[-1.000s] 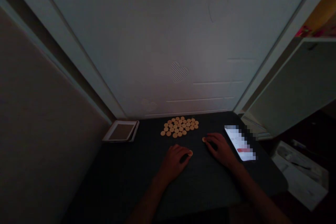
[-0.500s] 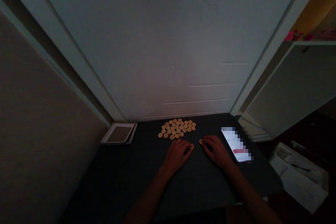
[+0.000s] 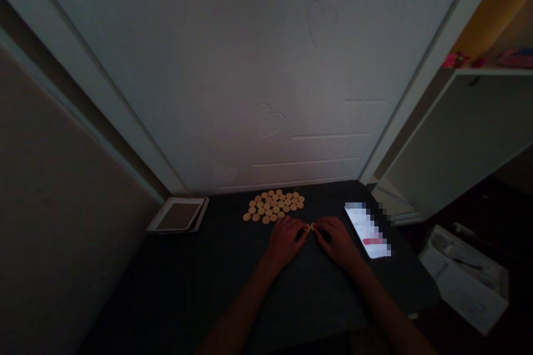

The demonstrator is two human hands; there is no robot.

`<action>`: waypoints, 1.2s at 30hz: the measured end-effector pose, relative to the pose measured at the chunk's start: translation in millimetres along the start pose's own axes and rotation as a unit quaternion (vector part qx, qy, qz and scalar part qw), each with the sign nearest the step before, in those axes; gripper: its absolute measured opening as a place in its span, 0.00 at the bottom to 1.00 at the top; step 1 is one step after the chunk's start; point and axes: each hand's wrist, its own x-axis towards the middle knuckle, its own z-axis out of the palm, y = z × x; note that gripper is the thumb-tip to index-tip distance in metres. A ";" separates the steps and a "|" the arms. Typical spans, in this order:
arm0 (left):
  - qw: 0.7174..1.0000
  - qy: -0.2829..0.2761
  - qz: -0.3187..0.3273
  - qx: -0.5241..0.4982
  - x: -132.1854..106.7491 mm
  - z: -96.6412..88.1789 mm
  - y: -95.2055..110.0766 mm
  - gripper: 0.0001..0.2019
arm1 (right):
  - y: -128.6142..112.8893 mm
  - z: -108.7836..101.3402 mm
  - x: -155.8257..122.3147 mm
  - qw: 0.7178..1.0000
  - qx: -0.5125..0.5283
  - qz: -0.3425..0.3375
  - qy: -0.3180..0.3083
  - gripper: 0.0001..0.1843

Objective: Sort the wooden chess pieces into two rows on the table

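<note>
My left hand [image 3: 286,239] pinches a small round pale disc [image 3: 307,228] between thumb and fingertips. In my right hand [image 3: 335,239] is a second such disc [image 3: 313,227], also held in a pinch. The two discs are very close together over the dark table; whether they touch I cannot tell. Just beyond my left hand, several more round wooden-looking discs [image 3: 267,206] lie flat in a close cluster near the wall. My fingers partly cover both held discs.
A lit phone [image 3: 366,230], partly pixelated, lies right of my right hand on the dark table [image 3: 200,277]. A framed flat item [image 3: 179,215] sits at the back left. Behind rises a white panel [image 3: 233,66] with heart reliefs. A white box [image 3: 466,277] stands low at the right.
My hands have drawn together, bringing the two held discs from a clear gap to nearly meeting. The whole view has shifted slightly. The cluster of discs looks the same.
</note>
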 end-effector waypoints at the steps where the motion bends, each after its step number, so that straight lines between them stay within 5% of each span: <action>1: 1.000 0.000 0.001 0.001 -0.1 0.2 0.0 0.07 | -1.1 -1.0 0.8 1.000 0.001 0.000 -0.006 0.11; 36: 1.000 0.028 -0.006 -0.002 -2.5 6.9 -3.8 0.07 | 6.2 2.8 -2.2 1.000 -0.009 0.024 0.014 0.16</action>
